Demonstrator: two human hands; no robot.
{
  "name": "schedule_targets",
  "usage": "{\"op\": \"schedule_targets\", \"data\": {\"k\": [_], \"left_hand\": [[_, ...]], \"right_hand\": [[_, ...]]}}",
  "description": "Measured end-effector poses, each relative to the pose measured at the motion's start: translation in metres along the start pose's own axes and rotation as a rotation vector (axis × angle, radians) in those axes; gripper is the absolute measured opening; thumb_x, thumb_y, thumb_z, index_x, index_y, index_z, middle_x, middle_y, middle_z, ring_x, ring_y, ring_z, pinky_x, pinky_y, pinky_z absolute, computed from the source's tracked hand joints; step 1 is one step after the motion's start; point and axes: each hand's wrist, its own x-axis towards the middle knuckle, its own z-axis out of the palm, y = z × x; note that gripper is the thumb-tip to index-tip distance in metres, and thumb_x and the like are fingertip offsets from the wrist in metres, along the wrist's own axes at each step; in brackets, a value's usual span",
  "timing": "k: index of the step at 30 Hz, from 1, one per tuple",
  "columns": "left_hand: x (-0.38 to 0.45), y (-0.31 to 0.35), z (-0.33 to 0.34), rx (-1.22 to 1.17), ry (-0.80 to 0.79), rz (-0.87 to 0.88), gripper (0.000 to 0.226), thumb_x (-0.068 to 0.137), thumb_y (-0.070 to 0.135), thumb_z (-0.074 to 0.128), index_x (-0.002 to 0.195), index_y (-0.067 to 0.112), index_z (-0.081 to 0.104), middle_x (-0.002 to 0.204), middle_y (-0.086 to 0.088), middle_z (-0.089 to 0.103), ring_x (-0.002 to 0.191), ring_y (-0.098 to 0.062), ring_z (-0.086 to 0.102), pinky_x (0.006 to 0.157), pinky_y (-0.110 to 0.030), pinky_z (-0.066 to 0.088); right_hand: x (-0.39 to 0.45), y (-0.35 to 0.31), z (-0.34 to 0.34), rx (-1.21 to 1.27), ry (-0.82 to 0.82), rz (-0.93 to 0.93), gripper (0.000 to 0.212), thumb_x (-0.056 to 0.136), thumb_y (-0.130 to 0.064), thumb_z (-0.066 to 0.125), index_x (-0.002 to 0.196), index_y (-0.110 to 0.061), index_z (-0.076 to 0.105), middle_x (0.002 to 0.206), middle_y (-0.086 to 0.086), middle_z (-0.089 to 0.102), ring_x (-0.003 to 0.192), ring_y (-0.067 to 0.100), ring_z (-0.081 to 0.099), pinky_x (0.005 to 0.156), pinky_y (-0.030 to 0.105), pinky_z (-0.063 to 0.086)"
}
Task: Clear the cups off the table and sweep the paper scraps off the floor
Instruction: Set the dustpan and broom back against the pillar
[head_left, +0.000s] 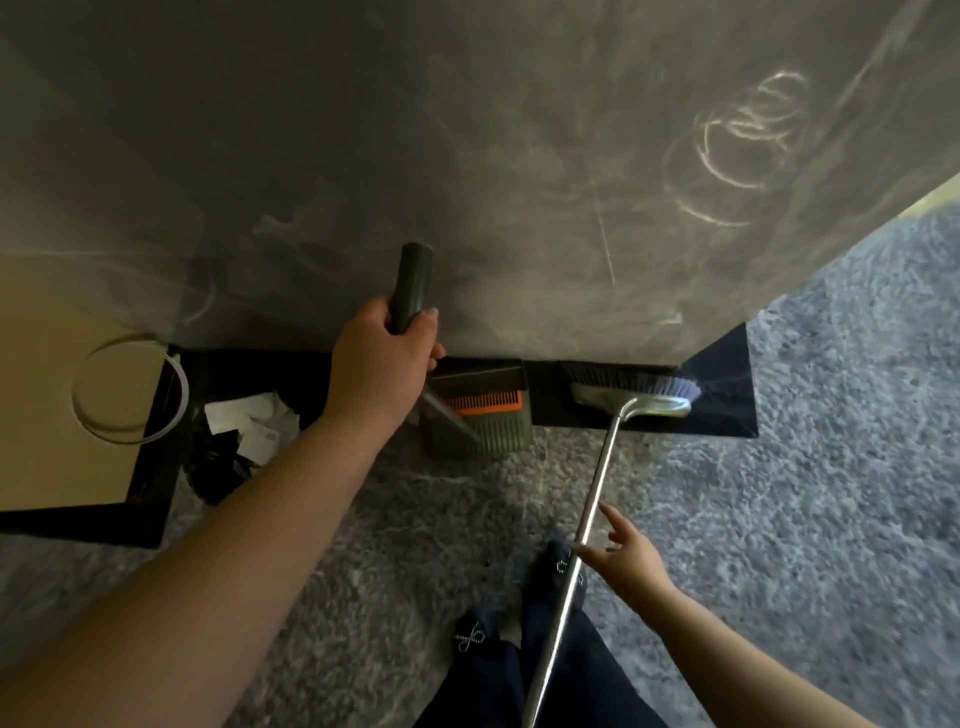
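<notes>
Grey speckled carpet (805, 467) lies beneath our smudged dark glass counter (467, 156), bare of cups where we see it. White paper scraps (254, 421) remain left; our left hand (382, 364) grips the green dustpan handle (411, 283), our right hand (626, 551) loosely touches the silver broom pole (597, 483).

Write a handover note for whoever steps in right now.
Left hand: grip shut on the dustpan handle; dustpan stands on the carpet at the wall base.
Right hand: open, fingers touching the broom pole, not wrapped around it; broom head is at the wall base, right of the dustpan.
Paper scraps lie left of the dustpan, not yet swept.
Cups: not in view, so cannot tell.
Left: sweep the scraps into the dustpan, then check the table.
</notes>
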Motion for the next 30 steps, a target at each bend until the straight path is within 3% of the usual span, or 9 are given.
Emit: {"op": "schedule_targets", "data": {"k": [4, 9, 11, 13, 15, 17, 19, 23, 30], "left_hand": [[0.004, -0.008, 0.001, -0.021, 0.023, 0.026, 0.010, 0.097, 0.031, 0.053, 0.090, 0.028, 0.059, 0.071, 0.000, 0.069, 0.063, -0.010, 0.066, 0.060, -0.021, 0.044], [0.008, -0.012, 0.005, -0.080, 0.064, 0.041, 0.011, 0.094, 0.033, 0.057, 0.085, 0.029, 0.061, 0.064, 0.003, 0.068, 0.061, -0.015, 0.066, 0.064, -0.033, 0.048], [0.009, -0.011, 0.007, -0.092, 0.068, 0.041, 0.010, 0.093, 0.034, 0.057, 0.086, 0.029, 0.062, 0.065, 0.003, 0.069, 0.062, -0.016, 0.067, 0.064, -0.034, 0.049], [0.009, -0.010, 0.008, -0.098, 0.062, 0.046, 0.009, 0.093, 0.034, 0.057, 0.087, 0.029, 0.062, 0.065, 0.003, 0.068, 0.062, -0.015, 0.067, 0.065, -0.035, 0.050], [0.008, -0.007, 0.011, -0.095, 0.062, 0.046, 0.010, 0.093, 0.033, 0.057, 0.085, 0.029, 0.061, 0.064, 0.003, 0.068, 0.061, -0.014, 0.066, 0.063, -0.034, 0.050], [0.008, -0.003, 0.014, -0.096, 0.069, 0.040, 0.011, 0.094, 0.031, 0.057, 0.085, 0.027, 0.062, 0.063, 0.003, 0.067, 0.059, -0.012, 0.065, 0.061, -0.030, 0.048], [0.007, 0.002, 0.014, -0.064, 0.066, 0.042, 0.010, 0.095, 0.030, 0.056, 0.087, 0.027, 0.061, 0.063, 0.002, 0.067, 0.057, -0.009, 0.064, 0.059, -0.025, 0.048], [0.001, 0.009, 0.015, -0.008, 0.049, 0.023, 0.009, 0.097, 0.027, 0.054, 0.090, 0.027, 0.060, 0.068, -0.001, 0.067, 0.060, -0.011, 0.065, 0.058, -0.021, 0.045], [-0.001, 0.019, 0.012, 0.056, 0.017, -0.085, 0.017, 0.096, 0.030, 0.053, 0.086, 0.019, 0.060, 0.070, -0.002, 0.068, 0.069, -0.015, 0.064, 0.061, -0.028, 0.044]], "right_hand": [[0.022, 0.035, 0.042, -0.071, -0.056, 0.083, 0.082, 0.078, -0.033, 0.078, 0.147, -0.027, 0.034, 0.139, 0.015, 0.050, 0.121, 0.025, 0.054, 0.096, 0.029, 0.044], [0.041, 0.065, 0.074, -0.101, -0.139, 0.168, 0.083, 0.079, -0.026, 0.076, 0.148, -0.029, 0.031, 0.136, 0.009, 0.054, 0.113, 0.021, 0.059, 0.074, 0.016, 0.041], [0.044, 0.066, 0.078, -0.114, -0.140, 0.146, 0.078, 0.080, -0.012, 0.071, 0.147, -0.025, 0.034, 0.130, 0.006, 0.059, 0.097, 0.017, 0.065, 0.063, 0.010, 0.042], [0.045, 0.064, 0.079, -0.070, -0.105, 0.141, 0.069, 0.078, -0.002, 0.065, 0.141, -0.021, 0.043, 0.108, 0.006, 0.065, 0.065, 0.006, 0.064, 0.047, 0.006, 0.041], [0.041, 0.057, 0.075, -0.002, -0.068, 0.131, 0.061, 0.079, 0.000, 0.065, 0.134, -0.020, 0.049, 0.085, 0.001, 0.065, 0.047, -0.002, 0.059, 0.045, 0.007, 0.043], [0.035, 0.043, 0.064, 0.066, -0.028, 0.095, 0.049, 0.080, -0.004, 0.069, 0.122, -0.025, 0.056, 0.076, -0.004, 0.065, 0.051, -0.001, 0.063, 0.056, 0.014, 0.052], [0.031, 0.028, 0.049, 0.142, 0.015, 0.064, 0.035, 0.078, -0.014, 0.074, 0.102, -0.034, 0.059, 0.084, 0.002, 0.069, 0.067, 0.013, 0.071, 0.075, 0.037, 0.059], [0.021, -0.013, 0.006, 0.284, 0.050, -0.023, 0.008, 0.087, -0.032, 0.068, 0.090, -0.025, 0.064, 0.086, 0.010, 0.071, 0.079, 0.026, 0.071, 0.081, 0.050, 0.055], [0.004, -0.096, -0.084, 0.556, 0.083, -0.141, 0.033, 0.096, 0.001, 0.034, 0.092, -0.013, 0.064, 0.090, 0.027, 0.058, 0.084, 0.038, 0.058, 0.076, 0.046, 0.046]]}}
